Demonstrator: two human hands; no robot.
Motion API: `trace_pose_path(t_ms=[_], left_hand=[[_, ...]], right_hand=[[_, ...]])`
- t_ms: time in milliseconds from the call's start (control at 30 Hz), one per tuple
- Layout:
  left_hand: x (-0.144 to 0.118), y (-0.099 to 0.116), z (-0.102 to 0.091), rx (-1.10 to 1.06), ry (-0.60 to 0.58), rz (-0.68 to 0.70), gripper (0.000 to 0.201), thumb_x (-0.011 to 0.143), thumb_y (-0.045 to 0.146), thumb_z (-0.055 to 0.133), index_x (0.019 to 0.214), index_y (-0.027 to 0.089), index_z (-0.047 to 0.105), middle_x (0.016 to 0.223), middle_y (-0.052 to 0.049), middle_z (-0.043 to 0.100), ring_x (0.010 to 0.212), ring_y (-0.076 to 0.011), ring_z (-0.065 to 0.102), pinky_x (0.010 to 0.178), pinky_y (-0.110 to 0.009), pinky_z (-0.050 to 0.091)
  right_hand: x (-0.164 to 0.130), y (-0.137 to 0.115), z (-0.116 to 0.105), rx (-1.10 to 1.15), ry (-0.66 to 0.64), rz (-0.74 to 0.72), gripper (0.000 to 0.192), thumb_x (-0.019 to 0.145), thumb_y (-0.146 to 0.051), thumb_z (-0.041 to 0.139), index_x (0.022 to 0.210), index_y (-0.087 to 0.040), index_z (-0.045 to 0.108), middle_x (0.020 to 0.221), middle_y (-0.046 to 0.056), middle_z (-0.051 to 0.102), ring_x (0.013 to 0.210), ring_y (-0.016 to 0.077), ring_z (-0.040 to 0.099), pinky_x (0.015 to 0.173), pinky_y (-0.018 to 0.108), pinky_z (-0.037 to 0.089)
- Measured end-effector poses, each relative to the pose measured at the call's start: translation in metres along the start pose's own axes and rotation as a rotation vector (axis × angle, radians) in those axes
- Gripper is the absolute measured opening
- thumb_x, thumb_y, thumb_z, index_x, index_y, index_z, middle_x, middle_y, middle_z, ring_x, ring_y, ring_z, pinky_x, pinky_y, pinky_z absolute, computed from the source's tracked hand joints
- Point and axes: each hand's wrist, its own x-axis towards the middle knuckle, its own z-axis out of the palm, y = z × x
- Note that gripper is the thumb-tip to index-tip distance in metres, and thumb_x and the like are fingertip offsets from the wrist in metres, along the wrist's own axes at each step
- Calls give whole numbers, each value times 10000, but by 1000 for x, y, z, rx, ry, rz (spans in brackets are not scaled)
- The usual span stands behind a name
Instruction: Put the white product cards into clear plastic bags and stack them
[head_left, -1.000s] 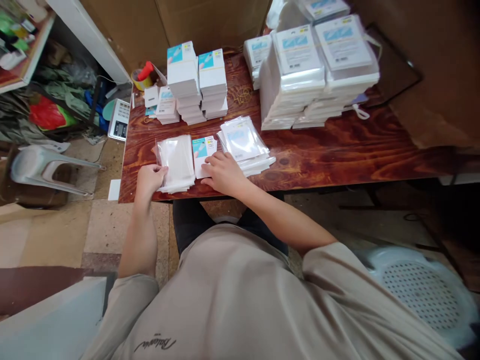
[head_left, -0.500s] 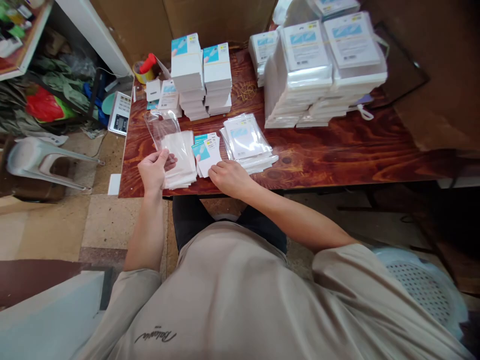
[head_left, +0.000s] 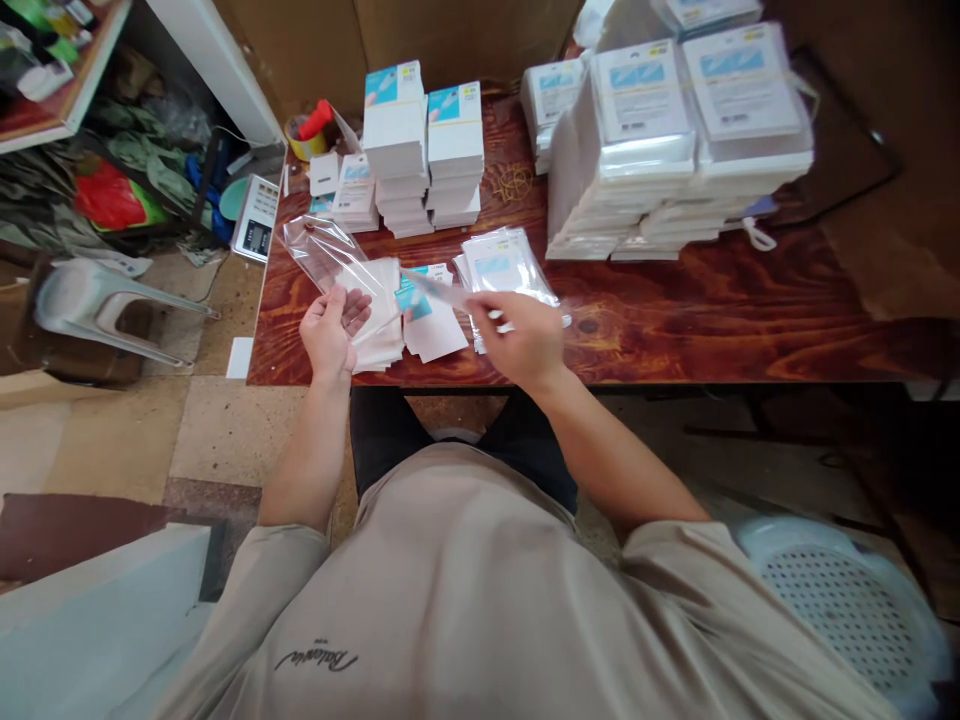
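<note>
Fingers of the left hand (head_left: pixel 332 330) pinch a clear plastic sleeve (head_left: pixel 330 255) up off the desk (head_left: pixel 675 300) at centre-left, mouth toward the right hand (head_left: pixel 525 340), whose fingers grip a card (head_left: pixel 439 290) edge-on toward that opening.

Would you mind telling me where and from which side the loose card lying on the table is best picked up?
Probably by the near white edge of the card, from the person's side: it lies flat, partly overhanging the small card pile, and the left hand with its clear bag crowds the left.
</note>
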Motion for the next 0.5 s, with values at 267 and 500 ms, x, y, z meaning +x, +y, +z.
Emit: trace_pose_path(t_ms=[267, 500], left_hand=[[-24, -6, 24, -110, -82, -52, 338, 819, 482, 775, 930, 209, 611, 1051, -77, 768, 1031, -214, 753, 876, -346, 616], [-50, -9, 35, -109, -157, -86, 481, 668, 484, 898, 941, 199, 622, 888, -27, 748, 752, -170, 735, 733, -335, 632]], right_hand=[[-21, 6, 17, 612, 172, 571, 376, 794, -535, 782, 766, -209, 595, 543, -47, 528, 452, 93, 421, 433, 251, 337], [-24, -2, 34, 710, 320, 549, 413, 777, -566, 799, 765, -213, 585, 621, -30, 610, 534, 109, 546, 498, 246, 460]])
